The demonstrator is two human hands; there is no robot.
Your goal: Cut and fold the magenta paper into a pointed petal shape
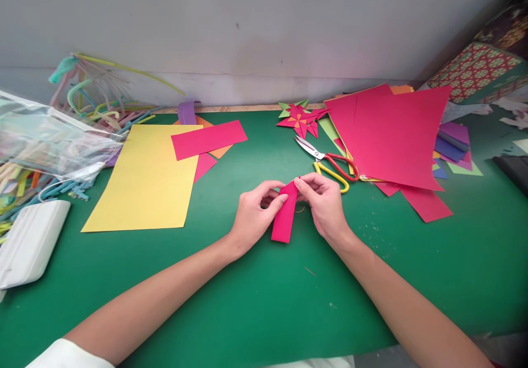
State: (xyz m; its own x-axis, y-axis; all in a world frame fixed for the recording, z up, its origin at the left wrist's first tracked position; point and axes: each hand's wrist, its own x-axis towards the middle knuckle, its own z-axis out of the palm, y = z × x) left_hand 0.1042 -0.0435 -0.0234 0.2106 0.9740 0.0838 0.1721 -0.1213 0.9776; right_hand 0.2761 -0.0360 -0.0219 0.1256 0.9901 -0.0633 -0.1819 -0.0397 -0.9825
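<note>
Left hand (256, 214) and right hand (324, 202) pinch the strip (284, 219) over the desk (247, 307); its long axis runs near to far, far end leaning slightly right, apparently folded though partly hidden.

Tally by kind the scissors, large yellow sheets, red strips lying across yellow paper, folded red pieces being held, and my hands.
Scissors: 1
Large yellow sheet: 1
Red strip across it: 1
Folded red piece, held: 1
Left hand and right hand: 2
Total: 6
</note>
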